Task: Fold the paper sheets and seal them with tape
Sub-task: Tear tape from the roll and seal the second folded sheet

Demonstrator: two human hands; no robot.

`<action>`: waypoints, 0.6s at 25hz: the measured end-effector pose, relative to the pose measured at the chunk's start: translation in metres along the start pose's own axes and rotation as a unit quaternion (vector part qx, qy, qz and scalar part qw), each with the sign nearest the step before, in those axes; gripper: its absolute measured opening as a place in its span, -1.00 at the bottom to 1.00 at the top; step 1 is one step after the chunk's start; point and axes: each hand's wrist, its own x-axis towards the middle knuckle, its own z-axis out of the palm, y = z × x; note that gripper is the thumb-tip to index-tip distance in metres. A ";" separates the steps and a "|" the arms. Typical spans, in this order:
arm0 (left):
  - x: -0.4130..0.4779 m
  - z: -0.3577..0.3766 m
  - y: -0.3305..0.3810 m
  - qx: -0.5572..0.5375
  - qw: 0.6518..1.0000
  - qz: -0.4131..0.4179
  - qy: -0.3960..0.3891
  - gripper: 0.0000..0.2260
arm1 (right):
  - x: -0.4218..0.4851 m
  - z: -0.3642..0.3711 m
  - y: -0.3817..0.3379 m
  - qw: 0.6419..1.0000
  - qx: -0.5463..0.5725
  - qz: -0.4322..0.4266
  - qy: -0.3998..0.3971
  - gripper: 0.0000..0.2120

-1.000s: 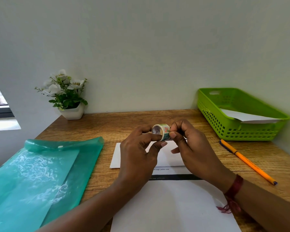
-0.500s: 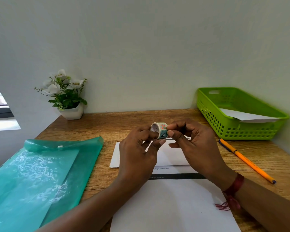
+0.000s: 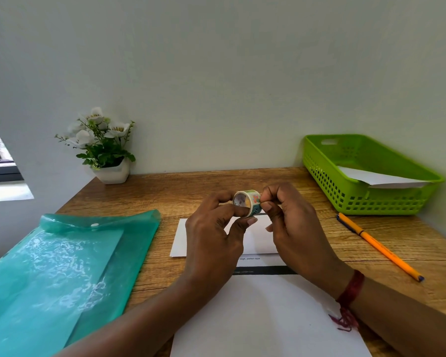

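Patterned tape roll [image 3: 248, 203] held above folded paper [image 3: 182, 239] and flat sheet [image 3: 268, 318].

Sheet of paper [image 3: 265, 315] nearest the person: a small black printed line near its far edge reads "bags; portion size". The start of the line is hidden behind the left hand [image 3: 211, 240]. Black band [image 3: 273, 270] just below carries a second small line, too small to read. Tape roll [image 3: 247, 203]: coloured pattern, label inside the core blurred, no words legible.

Left hand [image 3: 213, 237], right hand [image 3: 298, 228]: curled, close together.
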 end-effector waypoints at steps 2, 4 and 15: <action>0.000 0.001 0.000 0.003 1.000 -0.007 -0.004 -0.89 | 0.000 0.000 0.003 0.999 -0.027 -0.005 -0.023 -0.85; 0.000 0.002 0.001 0.004 1.000 -0.019 -0.008 -0.88 | 0.000 0.000 0.003 0.998 -0.047 -0.010 -0.042 -0.78; 0.003 0.003 -0.004 -0.048 0.995 -0.092 -0.010 -0.89 | 0.008 -0.008 0.001 0.989 0.136 0.062 0.018 -0.89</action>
